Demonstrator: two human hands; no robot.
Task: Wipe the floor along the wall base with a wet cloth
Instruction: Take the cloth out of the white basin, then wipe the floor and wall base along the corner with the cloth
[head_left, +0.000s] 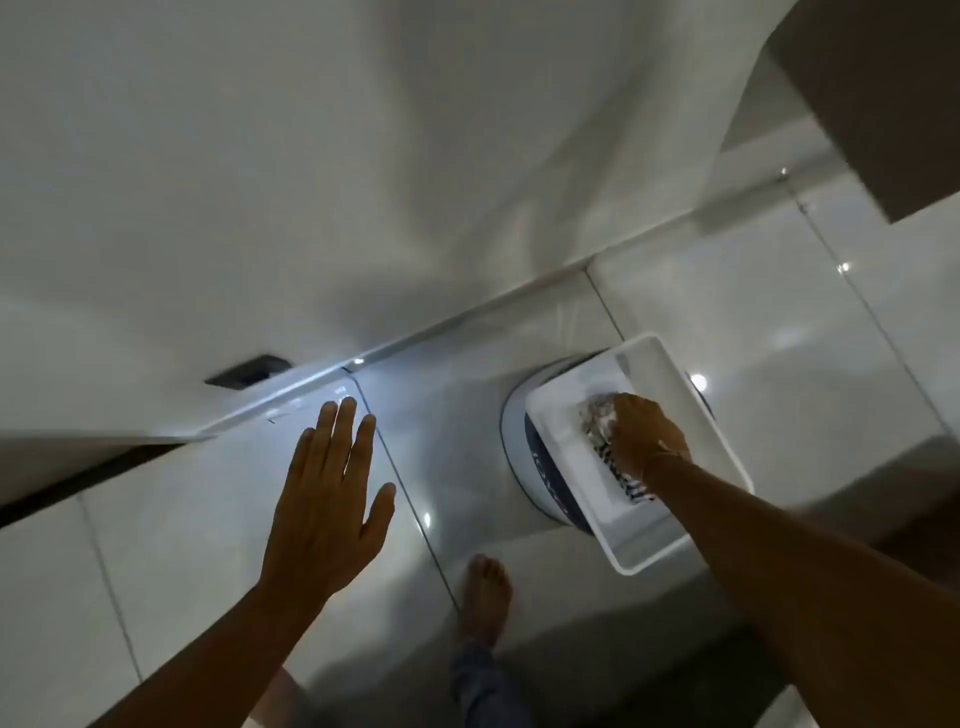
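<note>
Cloth gripped in the tub, floor not yet wiped

The right hand clenches the striped, bunched wet cloth inside the white rectangular plastic tub at four o'clock; the left hand hovers spread and empty. Lifted unwrung, the sodden cloth could drip across the glossy white tiled floor.
</note>
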